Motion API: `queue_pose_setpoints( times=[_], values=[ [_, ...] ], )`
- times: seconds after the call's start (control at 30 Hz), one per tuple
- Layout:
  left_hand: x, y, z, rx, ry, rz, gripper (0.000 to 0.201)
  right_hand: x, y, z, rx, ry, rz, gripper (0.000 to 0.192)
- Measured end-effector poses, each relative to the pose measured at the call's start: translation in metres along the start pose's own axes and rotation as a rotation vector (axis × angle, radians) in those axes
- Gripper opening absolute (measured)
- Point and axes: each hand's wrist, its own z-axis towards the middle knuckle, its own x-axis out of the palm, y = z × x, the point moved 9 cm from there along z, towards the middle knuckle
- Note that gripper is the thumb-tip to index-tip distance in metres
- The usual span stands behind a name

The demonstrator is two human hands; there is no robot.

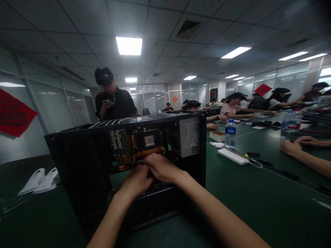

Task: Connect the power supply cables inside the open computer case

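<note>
Presently: PC case (77,165) upright, open side facing wearer, exposing motherboard (134,144). Left hand (136,181), right hand (161,168) inside case below motherboard, fingers curled together; whether gripping anything, cannot tell.

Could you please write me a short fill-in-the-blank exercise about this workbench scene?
1. Both hands, left hand and right hand, reach into an open computer ____.
2. The table surface is dark ____.
3. Right of the computer case stands a water bottle with a ____ cap.

Missing words: case; green; blue

White printed label (190,134) on the grey metal power supply box: print too small to read. Red diamond-shaped paper sign (13,113) on the glass wall: dark characters, blurred. No legible text.
</note>
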Motion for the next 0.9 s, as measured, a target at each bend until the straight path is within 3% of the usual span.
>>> queue_pose_setpoints(
  times=[0.17, 0.7, 0.9],
  values=[
    [-0.005, -0.007, -0.001, 0.076, -0.042, 0.010, 0.024, 0.005, -0.013, -0.003, 0.088, 0.039, 0.091, 0.030],
    [-0.016, -0.017, -0.008, 0.092, -0.101, 0.035, 0.027, 0.010, -0.016, -0.002, 0.136, 0.088, 0.195, 0.036],
    [-0.023, -0.019, -0.012, 0.078, -0.123, 0.044, 0.031, 0.007, -0.020, -0.004, 0.167, 0.039, 0.212, 0.040]
  ],
)
